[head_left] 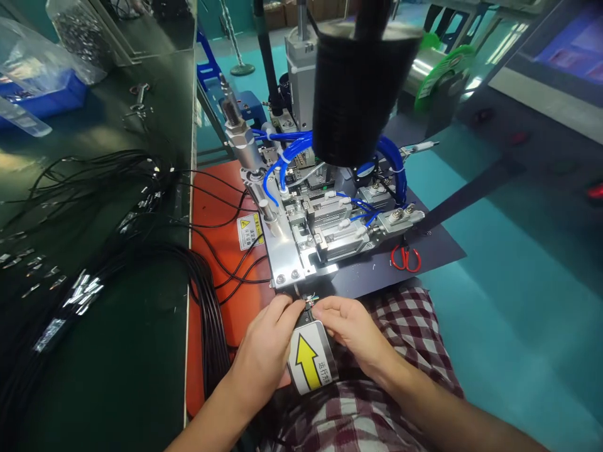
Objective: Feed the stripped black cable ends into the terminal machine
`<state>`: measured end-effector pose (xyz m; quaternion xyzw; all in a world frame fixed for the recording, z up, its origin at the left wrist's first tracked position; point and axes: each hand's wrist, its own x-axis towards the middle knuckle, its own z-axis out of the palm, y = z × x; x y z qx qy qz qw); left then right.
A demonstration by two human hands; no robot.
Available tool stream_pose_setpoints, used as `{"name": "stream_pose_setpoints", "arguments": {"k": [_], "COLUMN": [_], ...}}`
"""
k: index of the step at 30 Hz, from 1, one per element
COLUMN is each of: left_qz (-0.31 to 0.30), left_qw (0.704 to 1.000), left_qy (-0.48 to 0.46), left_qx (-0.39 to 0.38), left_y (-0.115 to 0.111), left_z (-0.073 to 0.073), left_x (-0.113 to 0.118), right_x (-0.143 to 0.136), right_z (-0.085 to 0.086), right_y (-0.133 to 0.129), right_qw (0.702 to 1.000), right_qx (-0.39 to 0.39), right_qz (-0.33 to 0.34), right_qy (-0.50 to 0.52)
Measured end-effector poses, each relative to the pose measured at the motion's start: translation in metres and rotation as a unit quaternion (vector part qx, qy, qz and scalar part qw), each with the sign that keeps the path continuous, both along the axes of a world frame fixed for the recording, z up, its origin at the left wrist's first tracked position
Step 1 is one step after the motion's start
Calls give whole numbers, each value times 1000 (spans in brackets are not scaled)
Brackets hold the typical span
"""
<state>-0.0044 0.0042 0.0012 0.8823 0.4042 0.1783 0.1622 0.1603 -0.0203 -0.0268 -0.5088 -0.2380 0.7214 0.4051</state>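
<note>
My left hand [264, 339] is closed in a pinch at the front edge of the machine, just below its metal plate [283, 254]. Opposite it, my right hand [352, 328] pinches with thumb and forefinger. Between the fingertips shows a black cable end with thin coloured wires [311, 300], small and partly covered by the fingers. Under both hands sits a white label with a yellow arrow [308, 359], fixed to the machine's front.
Black cables [207, 307] lie over the orange base [228, 251] and the dark table at left. Blue air tubes [294, 150] and metal cylinders [339, 216] fill the machine. Red-handled scissors [406, 258] lie at its right. A black cylindrical part [360, 94] hangs overhead.
</note>
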Motion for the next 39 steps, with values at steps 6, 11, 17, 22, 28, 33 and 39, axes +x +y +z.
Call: {"name": "stream_pose_setpoints", "arguments": {"k": [6, 11, 17, 22, 28, 33, 39], "left_qz": [-3, 2, -1, -3, -3, -1, -8], "left_qw": [1000, 1000, 1000, 1000, 1000, 1000, 1000], "left_qy": [-4, -4, -10, -6, -14, -14, -19], "left_qx": [12, 9, 12, 14, 10, 9, 9], "left_y": [2, 3, 1, 2, 2, 3, 4], "left_z": [0, 0, -1, 0, 1, 0, 0], "left_x": [1, 1, 0, 0, 0, 0, 1], "right_x": [3, 10, 13, 13, 11, 3, 5], "right_z": [7, 15, 10, -5, -7, -8, -6], "right_y": [0, 3, 10, 16, 17, 16, 14], "right_qw": [914, 833, 899, 993, 990, 982, 959], "right_qx": [195, 300, 249, 79, 105, 132, 174], "right_qz": [12, 60, 57, 30, 0, -16, 10], "right_qy": [-356, -461, -355, -85, -95, -130, -223]}}
